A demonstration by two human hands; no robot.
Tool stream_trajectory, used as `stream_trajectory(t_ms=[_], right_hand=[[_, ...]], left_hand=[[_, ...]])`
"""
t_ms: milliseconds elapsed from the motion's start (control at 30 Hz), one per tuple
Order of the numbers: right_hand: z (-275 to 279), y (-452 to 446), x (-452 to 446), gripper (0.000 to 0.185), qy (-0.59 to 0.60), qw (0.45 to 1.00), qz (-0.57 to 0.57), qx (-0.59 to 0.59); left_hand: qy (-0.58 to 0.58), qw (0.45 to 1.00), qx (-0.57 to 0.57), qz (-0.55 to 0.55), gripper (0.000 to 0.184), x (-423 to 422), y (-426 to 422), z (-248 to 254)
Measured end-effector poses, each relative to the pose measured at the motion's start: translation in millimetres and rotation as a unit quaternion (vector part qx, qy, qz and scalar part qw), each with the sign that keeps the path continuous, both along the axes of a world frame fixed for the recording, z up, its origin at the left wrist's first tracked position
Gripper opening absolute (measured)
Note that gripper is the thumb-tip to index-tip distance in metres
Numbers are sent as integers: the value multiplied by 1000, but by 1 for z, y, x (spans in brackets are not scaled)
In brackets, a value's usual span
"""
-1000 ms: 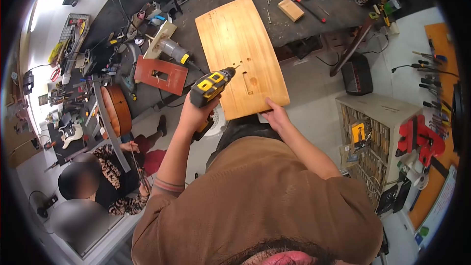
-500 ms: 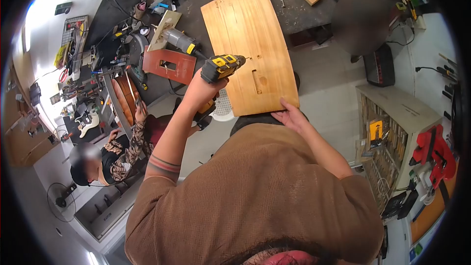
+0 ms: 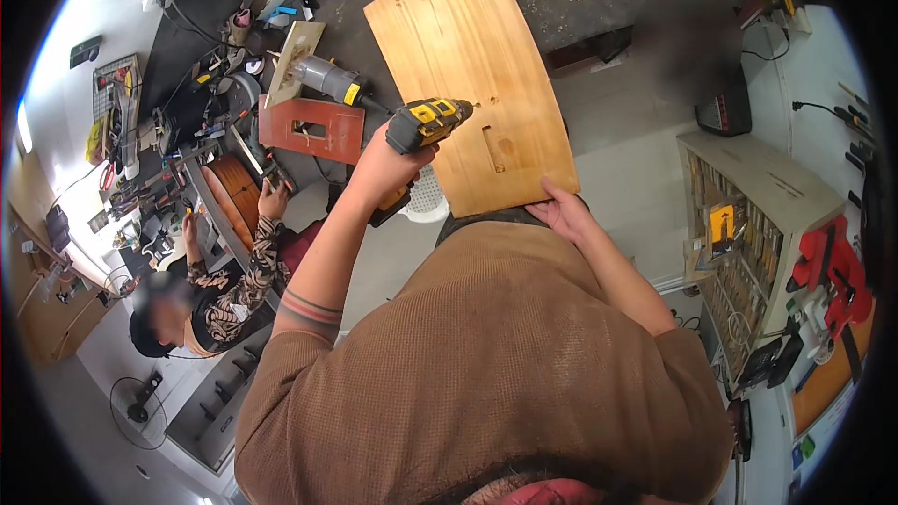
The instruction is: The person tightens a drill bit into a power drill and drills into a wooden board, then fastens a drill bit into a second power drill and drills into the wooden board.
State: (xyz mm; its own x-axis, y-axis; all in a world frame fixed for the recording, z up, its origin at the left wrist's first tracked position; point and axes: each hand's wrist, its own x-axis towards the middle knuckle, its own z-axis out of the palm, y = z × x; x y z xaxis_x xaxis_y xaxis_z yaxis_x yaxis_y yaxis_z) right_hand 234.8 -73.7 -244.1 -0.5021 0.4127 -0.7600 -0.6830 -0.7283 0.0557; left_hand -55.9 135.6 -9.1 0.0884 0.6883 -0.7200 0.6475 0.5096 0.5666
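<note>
My left hand (image 3: 385, 173) is closed round the handle of a yellow and black cordless drill (image 3: 428, 123). The drill's nose points right, its tip at a small hole in a pale, curved-sided wooden board (image 3: 468, 47). I cannot tell how deep the bit sits. Another small hole lies just right of the tip, and a long routed slot (image 3: 489, 145) is cut nearer to me. At the board's near right corner my right hand (image 3: 566, 213) grips the edge, thumb on top and the other fingers partly hidden below.
The board's far part lies over a dark workbench (image 3: 561, 23). Left of it are a grey power tool (image 3: 327, 79) and a reddish-brown panel (image 3: 281, 136) with a rectangular opening. A co-worker (image 3: 234, 299) sits at left by a brown guitar body (image 3: 234, 189). A cabinet (image 3: 748, 187) stands at right.
The view has shifted slightly, so the bench and board appear higher and further left. The drill stays at the same hole. One of the co-worker's hands has risen.
</note>
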Motion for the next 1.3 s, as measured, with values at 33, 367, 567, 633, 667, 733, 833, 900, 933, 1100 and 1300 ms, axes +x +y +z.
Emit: stream_trajectory(t_ms=[33,367,567,633,667,733,833,900,933,1100,1300], right_hand=[[0,0,0,52,-2,1000,3,4],[4,-1,1,60,-16,1000,19,6],[0,-2,0,63,-15,1000,12,0],[-1,-4,0,64,-16,1000,12,2],[-1,-4,0,65,-16,1000,10,5],[0,-4,1,66,-21,1000,11,9],[2,-4,0,70,-30,999,10,7],[5,-2,-1,73,-25,1000,-2,0],[8,-1,-1,74,-31,1000,1,5],[12,1,1,74,-42,999,12,33],[15,2,1,76,-53,998,9,30]], left_hand=[[-1,1000,-6,2,32,0,1,-1],[55,974,90,-200,63,16,12,17],[41,973,75,-214,66,22,26,16],[33,973,81,-212,62,25,27,15],[29,973,84,-212,61,26,27,15],[34,975,76,-204,54,27,28,13],[33,977,76,-194,45,23,28,6],[34,978,81,-191,42,21,26,0],[36,977,85,-190,41,21,25,-2],[43,982,60,-172,40,24,24,-3],[44,984,58,-161,45,27,22,-2]])
